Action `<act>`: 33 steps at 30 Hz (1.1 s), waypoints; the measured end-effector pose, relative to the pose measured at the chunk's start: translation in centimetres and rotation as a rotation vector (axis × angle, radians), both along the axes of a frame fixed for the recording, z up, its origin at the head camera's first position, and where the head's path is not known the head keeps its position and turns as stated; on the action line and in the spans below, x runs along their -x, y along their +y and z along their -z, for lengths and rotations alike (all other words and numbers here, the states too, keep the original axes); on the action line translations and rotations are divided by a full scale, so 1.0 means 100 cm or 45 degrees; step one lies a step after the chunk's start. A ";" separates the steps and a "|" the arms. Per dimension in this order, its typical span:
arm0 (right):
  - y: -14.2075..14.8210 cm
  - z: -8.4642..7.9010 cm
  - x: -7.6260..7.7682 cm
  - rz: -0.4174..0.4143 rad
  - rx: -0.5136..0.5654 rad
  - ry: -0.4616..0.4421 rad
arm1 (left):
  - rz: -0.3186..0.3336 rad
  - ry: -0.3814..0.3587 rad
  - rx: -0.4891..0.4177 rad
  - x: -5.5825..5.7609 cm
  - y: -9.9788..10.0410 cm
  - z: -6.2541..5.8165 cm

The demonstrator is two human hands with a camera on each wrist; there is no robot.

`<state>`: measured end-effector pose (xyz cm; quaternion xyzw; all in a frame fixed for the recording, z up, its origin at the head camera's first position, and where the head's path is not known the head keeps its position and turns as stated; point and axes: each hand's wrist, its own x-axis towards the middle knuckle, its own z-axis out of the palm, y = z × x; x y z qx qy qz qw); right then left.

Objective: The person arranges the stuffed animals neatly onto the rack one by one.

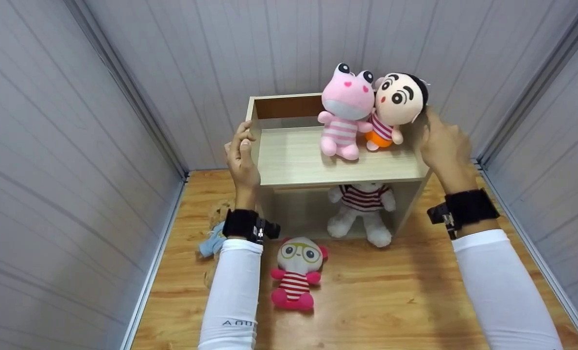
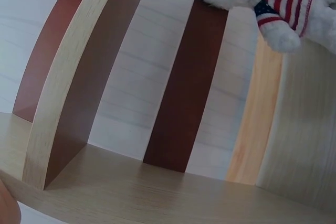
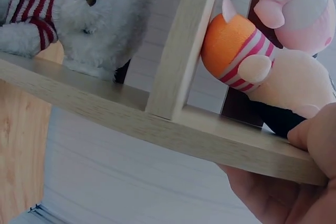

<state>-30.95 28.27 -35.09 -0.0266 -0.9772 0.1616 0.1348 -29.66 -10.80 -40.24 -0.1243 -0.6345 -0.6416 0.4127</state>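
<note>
A two-tier pale wooden shelf [image 1: 289, 150] stands between my hands. My left hand [image 1: 243, 160] is at its left side panel, fingers bent at the front edge; in the left wrist view only a bit of finger shows, outside the panel. My right hand [image 1: 447, 148] grips the right side panel near the top, thumb inside and fingers outside in the right wrist view. On the upper tier sit a pink frog plush [image 1: 347, 112] and a black-haired boy doll [image 1: 398, 99], its head close to my right thumb. A white plush bear [image 1: 364, 209] in a striped top sits on the lower tier.
On the wooden floor [image 1: 376, 287] in front of the shelf lies a panda-like plush [image 1: 296, 274] with pink limbs. A brown plush in blue clothing [image 1: 213, 240] lies left of the shelf, partly behind my left arm. Grey panel walls [image 1: 211, 73] enclose the space.
</note>
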 end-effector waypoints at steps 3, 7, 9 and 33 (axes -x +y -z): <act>0.000 0.002 -0.001 0.018 0.005 0.009 | 0.011 0.012 -0.001 0.000 0.000 0.000; -0.002 0.004 0.000 0.049 0.006 0.062 | 0.019 0.016 0.012 0.000 -0.001 -0.001; -0.005 0.006 0.001 0.054 0.004 0.089 | 0.015 0.029 0.011 0.000 -0.004 0.000; -0.006 0.014 0.005 0.164 0.034 0.220 | 0.090 -0.084 0.045 0.003 -0.007 0.010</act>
